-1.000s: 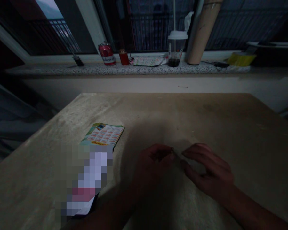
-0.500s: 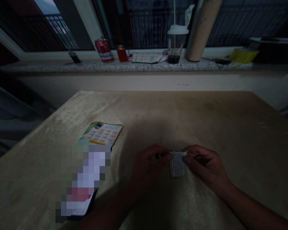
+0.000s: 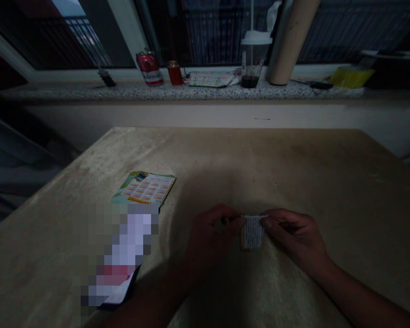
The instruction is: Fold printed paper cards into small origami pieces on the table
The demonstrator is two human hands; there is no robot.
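Observation:
A small folded printed paper (image 3: pixel 252 232) is held upright just above the table (image 3: pixel 225 150), pinched at its top corners by both hands. My left hand (image 3: pixel 210 237) grips its left top corner with closed fingers. On the other side, my right hand (image 3: pixel 295 237) pinches the right top corner. To the left, a colourful printed leaflet (image 3: pixel 145 187) lies flat on the table, its near end blurred out.
Behind the table runs a stone window ledge (image 3: pixel 89 91). On it stand a red can (image 3: pixel 150 68), a small red jar (image 3: pixel 175 73), a packet (image 3: pixel 210 79), a lidded cup with a straw (image 3: pixel 253 59), a cardboard tube (image 3: pixel 289 41) and a yellow thing (image 3: pixel 350 76).
A second ago the paper lay edge-on between my fingertips. Now its printed face is turned towards me and hangs down, held at the top corners. The view shifted slightly.

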